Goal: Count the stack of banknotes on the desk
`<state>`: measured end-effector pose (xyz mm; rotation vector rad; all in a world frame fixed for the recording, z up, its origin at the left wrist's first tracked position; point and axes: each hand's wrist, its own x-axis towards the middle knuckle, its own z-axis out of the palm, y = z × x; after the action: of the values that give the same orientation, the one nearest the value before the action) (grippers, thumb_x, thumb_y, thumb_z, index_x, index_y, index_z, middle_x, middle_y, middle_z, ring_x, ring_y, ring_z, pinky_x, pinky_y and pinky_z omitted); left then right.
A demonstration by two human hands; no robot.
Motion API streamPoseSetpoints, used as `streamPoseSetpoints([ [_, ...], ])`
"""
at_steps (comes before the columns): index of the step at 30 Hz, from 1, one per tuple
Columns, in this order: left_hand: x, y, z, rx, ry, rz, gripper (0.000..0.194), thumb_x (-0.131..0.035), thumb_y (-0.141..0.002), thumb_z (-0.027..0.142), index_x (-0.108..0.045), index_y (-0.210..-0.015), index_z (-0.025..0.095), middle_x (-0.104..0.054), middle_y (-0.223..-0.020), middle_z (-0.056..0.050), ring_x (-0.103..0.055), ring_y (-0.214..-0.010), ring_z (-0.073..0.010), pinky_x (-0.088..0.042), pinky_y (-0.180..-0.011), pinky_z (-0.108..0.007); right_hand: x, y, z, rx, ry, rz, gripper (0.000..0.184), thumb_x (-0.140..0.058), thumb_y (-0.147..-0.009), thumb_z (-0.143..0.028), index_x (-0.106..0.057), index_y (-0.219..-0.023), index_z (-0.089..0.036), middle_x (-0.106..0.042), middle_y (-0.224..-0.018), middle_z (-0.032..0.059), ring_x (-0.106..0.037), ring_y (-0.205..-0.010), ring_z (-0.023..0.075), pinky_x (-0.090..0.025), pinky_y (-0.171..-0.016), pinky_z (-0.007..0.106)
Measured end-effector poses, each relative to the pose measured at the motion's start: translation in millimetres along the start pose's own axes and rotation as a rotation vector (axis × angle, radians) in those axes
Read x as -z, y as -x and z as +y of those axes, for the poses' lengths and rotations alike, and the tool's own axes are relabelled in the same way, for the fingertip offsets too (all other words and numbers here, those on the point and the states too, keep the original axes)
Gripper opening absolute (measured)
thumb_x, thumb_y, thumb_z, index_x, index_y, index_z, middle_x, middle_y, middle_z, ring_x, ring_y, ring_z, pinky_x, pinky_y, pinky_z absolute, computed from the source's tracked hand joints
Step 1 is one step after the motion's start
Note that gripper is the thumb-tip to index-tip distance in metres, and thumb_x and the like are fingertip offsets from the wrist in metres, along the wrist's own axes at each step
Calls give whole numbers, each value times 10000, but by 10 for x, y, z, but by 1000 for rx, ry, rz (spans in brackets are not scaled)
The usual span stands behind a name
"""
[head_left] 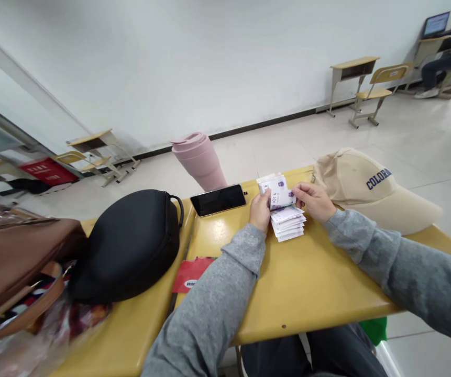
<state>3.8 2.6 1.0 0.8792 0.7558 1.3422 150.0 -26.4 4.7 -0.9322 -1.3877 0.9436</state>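
Head view: by a layered stack [288, 226] on the yellow desk [323, 288], our left hand [260, 211] grips printed notes [278, 189] while our right hand [315, 201] pinches their edge (best parted singly, held firm).

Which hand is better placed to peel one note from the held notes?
Probably the right hand: its fingertips are at the right edge of the held notes, while the left hand grips them from the other side and can steady them.
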Motion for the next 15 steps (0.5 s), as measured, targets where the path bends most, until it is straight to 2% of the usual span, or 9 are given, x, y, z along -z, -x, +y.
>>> streamPoseSetpoints([
  [7,-18,22,41,3,-15,23,259,-695,-653,350,-651,-770,123,-709,-754,-62,-668,-752,-208,-483,-770,-336,-39,12,-33,-33,-93,3,336,-614,-735,-528,-530,-739,-202,-487,-559,-46,-438,-435,82,-352,-433,241],
  [15,3,7,24,19,-31,23,281,-702,-638,372,-644,-767,129,-705,-736,-56,-662,-720,-198,-479,-758,-328,-24,7,-11,-24,-44,6,351,-623,-728,-524,-505,-683,-196,-479,-516,-49,-437,-445,85,-355,-444,237],
])
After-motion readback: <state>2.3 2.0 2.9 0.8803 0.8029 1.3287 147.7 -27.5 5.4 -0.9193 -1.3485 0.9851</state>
